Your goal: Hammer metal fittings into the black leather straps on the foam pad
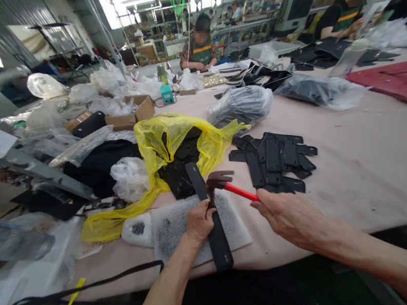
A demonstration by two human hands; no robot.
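My right hand (279, 212) is closed around the red handle of a claw hammer (239, 192). The dark hammer head is over a long black strip (218, 241), directly above my left fingertips. My left hand (200, 219) rests across the strip, thumb and fingers pinched together. A short dark piece shows between those fingertips and the hammer head; I cannot tell whether it is a separate tool or part of the hammer. The strip lies lengthwise on a grey-speckled white pad (237, 225), its near end past the pad's front edge.
Right of the pad lies a pile of black strips (276, 156). An open yellow bag (153, 142) holding black pieces stands behind it. Wrapped bundles (244, 104), a cardboard box (136, 111) and a small teal device (167, 94) lie farther back. One person (202, 48) sits across the table (332, 177).
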